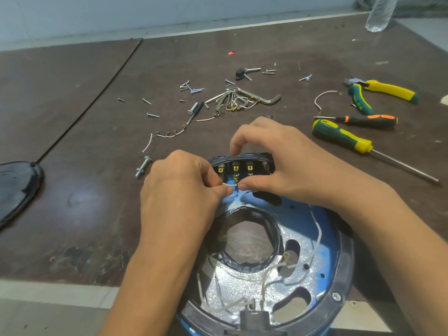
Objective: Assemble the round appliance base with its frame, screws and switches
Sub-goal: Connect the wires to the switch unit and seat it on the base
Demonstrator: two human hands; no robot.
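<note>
Round appliance base (327, 253) is sitting at the near edge of the table (97, 190), right below my view, open side up, blue inside with a black rim. The switch block (242, 166) stands on its far edge with the brass terminals facing me.

From what I see on my feed, the left hand (179, 190) pinches a short white wire (229, 184) just under the middle terminals. The right hand (274, 161) is curled over the switch block, forefinger on the top edge and thumb down by the wire end, so it's gripping it.

Further back on the table: loose screws (191, 88) and a pile of hex keys (242, 98). Off to the right are a green-yellow screwdriver (341, 138) and pliers (378, 92). A bolt (143, 167) lies just left of the left hand.
</note>
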